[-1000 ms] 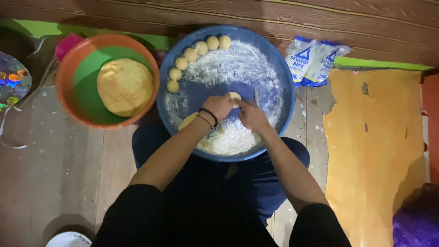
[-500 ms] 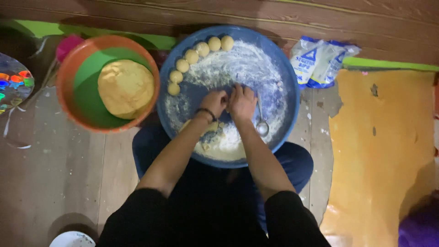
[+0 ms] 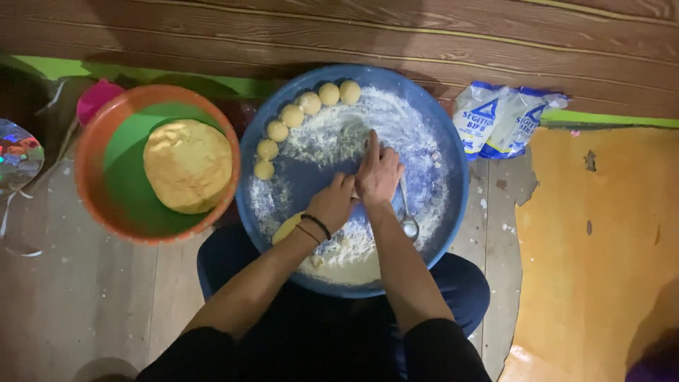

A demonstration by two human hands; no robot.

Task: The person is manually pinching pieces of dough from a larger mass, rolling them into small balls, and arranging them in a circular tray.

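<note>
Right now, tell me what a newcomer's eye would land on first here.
The big blue tray in the middle, dusted with flour, with both hands pressed together at its centre: left hand, right hand. A curved row of dough balls lines its upper-left rim, and a spoon lies just right of the hands. To the left, an orange bowl holds a large yellow dough lump.

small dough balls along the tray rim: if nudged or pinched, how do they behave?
The dough balls look round, so a nudge probably rolls them along the blue tray. Likely soft, denting under a pinch. The flour around them probably limits sticking.
</note>
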